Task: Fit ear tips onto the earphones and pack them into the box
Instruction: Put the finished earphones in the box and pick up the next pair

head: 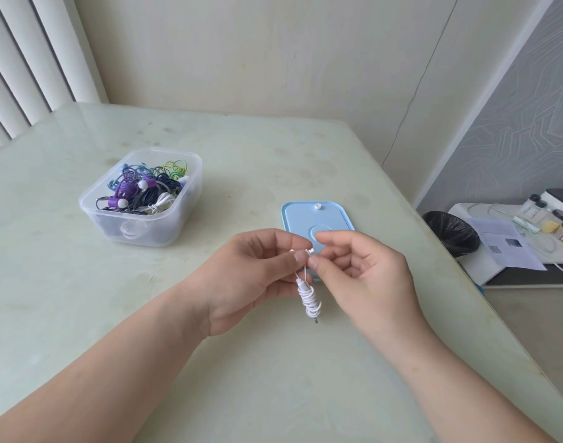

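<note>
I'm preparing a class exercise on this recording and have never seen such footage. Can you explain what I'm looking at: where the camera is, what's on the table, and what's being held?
There is no machine here: a person works with bare hands, and the single picture comes from a camera worn on the head, looking forward and down. On the table are a clear box holding coloured earphones and, to its right, a blue lid with a small white piece, perhaps an ear tip, on it. The left hand and right hand pinch the bud end of white earphones, whose wound cable hangs below. Whether a tip sits between the fingers is hidden.
</note>
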Available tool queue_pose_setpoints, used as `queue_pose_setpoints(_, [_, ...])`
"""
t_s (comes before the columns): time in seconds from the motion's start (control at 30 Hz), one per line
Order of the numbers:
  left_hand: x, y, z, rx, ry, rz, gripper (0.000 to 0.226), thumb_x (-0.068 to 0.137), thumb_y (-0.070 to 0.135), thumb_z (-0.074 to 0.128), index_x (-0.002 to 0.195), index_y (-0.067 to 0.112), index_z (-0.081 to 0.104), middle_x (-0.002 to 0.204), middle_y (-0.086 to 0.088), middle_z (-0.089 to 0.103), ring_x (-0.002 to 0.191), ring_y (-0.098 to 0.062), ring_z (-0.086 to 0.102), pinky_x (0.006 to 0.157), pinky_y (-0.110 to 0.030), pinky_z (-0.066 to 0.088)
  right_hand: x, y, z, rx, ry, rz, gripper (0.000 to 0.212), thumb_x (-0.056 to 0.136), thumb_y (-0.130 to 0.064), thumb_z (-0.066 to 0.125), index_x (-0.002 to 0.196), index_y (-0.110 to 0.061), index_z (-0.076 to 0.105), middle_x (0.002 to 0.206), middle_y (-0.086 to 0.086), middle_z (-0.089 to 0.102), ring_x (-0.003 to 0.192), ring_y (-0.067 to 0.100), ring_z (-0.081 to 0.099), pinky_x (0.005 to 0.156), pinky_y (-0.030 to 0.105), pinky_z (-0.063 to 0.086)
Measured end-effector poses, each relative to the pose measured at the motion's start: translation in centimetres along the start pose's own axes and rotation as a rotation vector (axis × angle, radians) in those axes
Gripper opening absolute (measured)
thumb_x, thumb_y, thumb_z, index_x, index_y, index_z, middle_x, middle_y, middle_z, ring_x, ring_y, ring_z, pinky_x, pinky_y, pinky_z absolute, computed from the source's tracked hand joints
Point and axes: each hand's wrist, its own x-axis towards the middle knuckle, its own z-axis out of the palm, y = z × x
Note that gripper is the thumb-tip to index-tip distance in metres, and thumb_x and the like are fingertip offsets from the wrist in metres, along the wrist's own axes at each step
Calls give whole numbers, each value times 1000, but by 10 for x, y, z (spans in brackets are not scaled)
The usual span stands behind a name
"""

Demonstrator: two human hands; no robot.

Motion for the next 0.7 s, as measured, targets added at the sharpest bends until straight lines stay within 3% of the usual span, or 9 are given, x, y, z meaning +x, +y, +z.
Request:
queue_pose_setpoints(0.17, [6, 2, -8, -67, 92, 3, 12, 98, 7, 65, 108, 1, 69, 80, -9, 67, 69, -17, 64, 72, -33, 58, 30, -9, -2, -138, 11, 62, 18, 81, -23, 86, 95, -27, 77, 84, -7, 76, 71, 8, 68, 74, 27, 58])
queue_pose_setpoints(0.33, [15, 3, -18, -220, 161, 20, 8, 99, 7, 63, 100, 4, 70, 80, -8, 64, 66, -15, 62, 90, -46, 56, 95, 3, -3, -443, -15, 51, 11, 92, -24, 74, 103, -23, 76, 95, -6, 74, 74, 5, 64, 63, 9, 46])
queue_pose_setpoints(0.4, [17, 2, -20, -246, 161, 32, 9, 98, 8, 63, 99, 4, 70, 79, -8, 63, 64, -14, 61, 92, -47, 53, 115, 14, -3, -568, -51, 72, 20, 94, -24, 72, 112, -18, 74, 102, -3, 73, 84, 11, 65, 70, 15, 48])
queue_pose_setpoints(0.47, [18, 2, -21, -256, 150, 39, 10, 95, 11, 65, 99, 4, 71, 77, -7, 64, 65, -15, 61, 88, -43, 53, 128, 25, -1, -697, -82, 97, 27, 95, -24, 70, 113, -4, 71, 105, 10, 74, 96, 27, 69, 85, 29, 55])
queue_pose_setpoints(0.53, [19, 1, -22, -266, 137, 41, 11, 94, 14, 65, 99, 5, 70, 76, -7, 64, 66, -16, 61, 80, -37, 56, 135, 34, 1, -777, -92, 90, 32, 94, -24, 67, 109, 5, 65, 108, 23, 71, 96, 38, 68, 85, 41, 58])
queue_pose_setpoints(0.6, [19, 1, -23, -277, 125, 44, 10, 97, 12, 63, 99, 5, 69, 75, -7, 64, 66, -17, 61, 75, -34, 59, 138, 37, 3, -800, -92, 77, 26, 94, -23, 64, 102, 1, 67, 103, 23, 71, 81, 38, 67, 74, 40, 57])
queue_pose_setpoints(0.7, [20, 0, -23, -278, 115, 53, 10, 100, 10, 60, 99, 5, 69, 77, -7, 65, 67, -16, 62, 76, -33, 59, 142, 36, 4, -781, -97, 99, 14, 93, -20, 64, 88, -12, 75, 88, 7, 75, 84, 31, 70, 78, 43, 61])
